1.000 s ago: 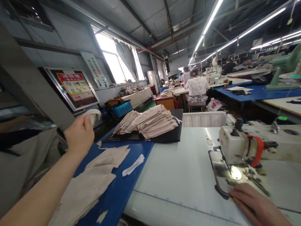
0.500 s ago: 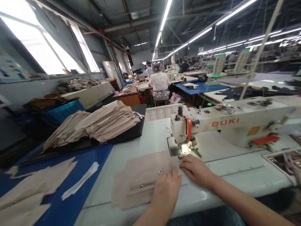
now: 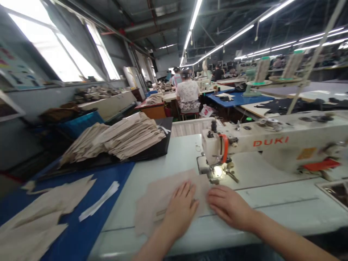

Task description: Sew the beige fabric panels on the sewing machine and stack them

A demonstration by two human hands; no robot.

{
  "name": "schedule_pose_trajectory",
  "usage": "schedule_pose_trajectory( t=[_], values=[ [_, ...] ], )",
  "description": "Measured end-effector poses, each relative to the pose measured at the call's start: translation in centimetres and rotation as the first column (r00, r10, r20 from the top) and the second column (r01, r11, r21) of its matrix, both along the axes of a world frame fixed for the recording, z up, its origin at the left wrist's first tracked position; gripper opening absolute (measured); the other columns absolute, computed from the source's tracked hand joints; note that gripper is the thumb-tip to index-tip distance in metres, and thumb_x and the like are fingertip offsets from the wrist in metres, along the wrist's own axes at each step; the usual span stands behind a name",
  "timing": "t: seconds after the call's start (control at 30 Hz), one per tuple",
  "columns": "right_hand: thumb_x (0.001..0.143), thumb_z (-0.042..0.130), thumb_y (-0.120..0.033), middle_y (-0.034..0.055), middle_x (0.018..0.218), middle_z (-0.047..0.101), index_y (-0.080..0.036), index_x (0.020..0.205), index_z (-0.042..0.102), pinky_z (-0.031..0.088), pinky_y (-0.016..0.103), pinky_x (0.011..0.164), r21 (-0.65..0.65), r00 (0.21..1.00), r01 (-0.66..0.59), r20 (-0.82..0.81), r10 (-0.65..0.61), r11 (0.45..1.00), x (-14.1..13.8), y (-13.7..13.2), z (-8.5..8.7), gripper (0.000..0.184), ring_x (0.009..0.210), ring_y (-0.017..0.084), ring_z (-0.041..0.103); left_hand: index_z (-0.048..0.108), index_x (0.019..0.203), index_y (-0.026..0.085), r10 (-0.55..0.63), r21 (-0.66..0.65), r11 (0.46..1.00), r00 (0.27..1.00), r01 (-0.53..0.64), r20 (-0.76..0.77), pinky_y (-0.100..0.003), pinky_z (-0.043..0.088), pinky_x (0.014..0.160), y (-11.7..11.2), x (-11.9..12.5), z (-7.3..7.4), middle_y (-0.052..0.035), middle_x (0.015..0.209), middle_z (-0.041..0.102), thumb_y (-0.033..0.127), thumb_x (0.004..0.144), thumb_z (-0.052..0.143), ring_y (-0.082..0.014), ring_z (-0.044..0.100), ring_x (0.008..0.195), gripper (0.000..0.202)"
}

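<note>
A beige fabric panel (image 3: 152, 194) lies flat on the pale sewing table, its upper right corner close to the needle area of the sewing machine (image 3: 214, 152). Across the panel my left hand (image 3: 181, 203) rests palm down, fingers stretched out. It covers most of a zipper (image 3: 160, 214) set into the cloth. At the panel's right edge is my right hand (image 3: 231, 204), laid flat with its fingers side by side, just in front of the lit presser foot (image 3: 217, 172). Nothing shows gripped in either hand.
A tall stack of beige pieces (image 3: 130, 136) sits on black material at the left. More cut pieces (image 3: 46, 206) and a white strip (image 3: 99, 201) lie on the blue surface (image 3: 108, 192). Beyond the table, a person (image 3: 188, 90) sits facing away. A parts tray (image 3: 334, 190) is at the right.
My left hand has spread out and moved up over the panel, covering the metal ring and zipper pull. My right hand's fingers have flattened on the panel's edge. The view has shifted slightly.
</note>
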State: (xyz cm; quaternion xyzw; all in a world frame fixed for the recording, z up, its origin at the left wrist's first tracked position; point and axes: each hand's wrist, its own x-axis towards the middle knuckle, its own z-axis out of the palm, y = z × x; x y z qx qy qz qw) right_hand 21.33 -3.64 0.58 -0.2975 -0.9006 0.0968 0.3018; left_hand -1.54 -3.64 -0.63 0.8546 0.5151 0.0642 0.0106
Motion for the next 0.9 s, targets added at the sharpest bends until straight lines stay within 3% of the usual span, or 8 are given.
schedule_pose_trajectory(
  t=[0.1,0.2,0.3,0.4,0.5,0.6,0.9],
  values=[
    [0.096,0.045,-0.016,0.0081,0.102,0.071,-0.019,0.105,0.068,0.053,0.035,0.092,-0.014,0.997,-0.033,0.062,0.034,0.999,-0.2,-0.7,-0.7,0.025,0.099,0.021,0.064,0.049,0.140,0.020,0.003,0.015,1.000,0.998,-0.004,0.058,-0.046,0.038,0.111,-0.5,0.4,0.6,-0.0121,0.149,0.046,0.037,0.098,0.044,-0.0260,0.041,0.138,0.046],
    [0.096,0.050,-0.021,0.0078,0.110,0.071,-0.021,0.109,0.068,0.054,0.032,0.093,0.091,0.998,-0.012,0.064,0.007,0.996,0.3,-0.6,-1.9,0.023,0.104,0.021,0.066,0.057,0.132,0.022,-0.006,0.115,0.993,0.994,-0.007,0.107,-0.044,0.040,0.110,0.1,-2.8,2.0,-0.0088,0.145,0.051,0.032,0.097,0.045,-0.0235,0.046,0.135,0.038],
    [0.095,0.054,-0.027,0.0062,0.111,0.073,-0.022,0.109,0.070,0.055,0.029,0.092,0.188,0.998,-0.002,0.057,-0.009,0.982,0.8,-0.3,-2.5,0.021,0.103,0.020,0.068,0.064,0.120,0.018,0.155,0.231,0.953,0.973,-0.193,0.173,-0.043,0.044,0.106,0.8,-10.3,3.7,-0.0116,0.132,0.062,0.023,0.094,0.042,-0.0233,0.056,0.123,0.034],
    [0.093,0.056,-0.028,0.0051,0.110,0.074,-0.024,0.107,0.072,0.056,0.026,0.090,0.221,0.999,0.004,0.050,-0.015,0.975,0.9,-0.1,-2.6,0.021,0.101,0.019,0.070,0.069,0.107,0.014,0.458,0.256,0.823,0.859,-0.507,0.229,-0.044,0.049,0.099,0.6,-18.9,4.6,-0.0142,0.117,0.069,0.026,0.089,0.043,-0.0271,0.063,0.110,0.034],
    [0.093,0.056,-0.029,0.0046,0.108,0.074,-0.025,0.105,0.073,0.058,0.026,0.087,0.226,0.999,0.006,0.048,-0.017,0.974,0.7,-0.1,-2.4,0.020,0.099,0.020,0.071,0.071,0.094,0.017,0.631,0.212,0.717,0.748,-0.664,0.205,-0.044,0.051,0.092,-0.5,-24.4,4.5,-0.0127,0.102,0.073,0.034,0.085,0.044,-0.0289,0.066,0.097,0.033],
    [0.094,0.054,-0.030,0.0043,0.108,0.074,-0.026,0.104,0.073,0.060,0.028,0.084,0.228,0.999,0.020,0.043,-0.030,0.973,0.7,-0.2,-2.3,0.022,0.096,0.021,0.072,0.071,0.085,0.018,0.640,0.173,0.718,0.737,-0.674,0.218,-0.042,0.052,0.089,-1.7,-25.7,3.8,-0.0129,0.095,0.073,0.037,0.085,0.041,-0.0283,0.066,0.090,0.036],
    [0.093,0.056,-0.033,0.0041,0.110,0.074,-0.027,0.106,0.073,0.061,0.030,0.083,0.229,0.998,0.015,0.053,-0.028,0.973,1.0,-0.1,-2.5,0.022,0.097,0.023,0.072,0.068,0.074,0.019,0.624,0.184,0.688,0.703,-0.701,0.341,-0.043,0.051,0.089,-2.2,-24.5,3.5,-0.0135,0.089,0.071,0.037,0.083,0.042,-0.0289,0.064,0.088,0.033]
  ],
)
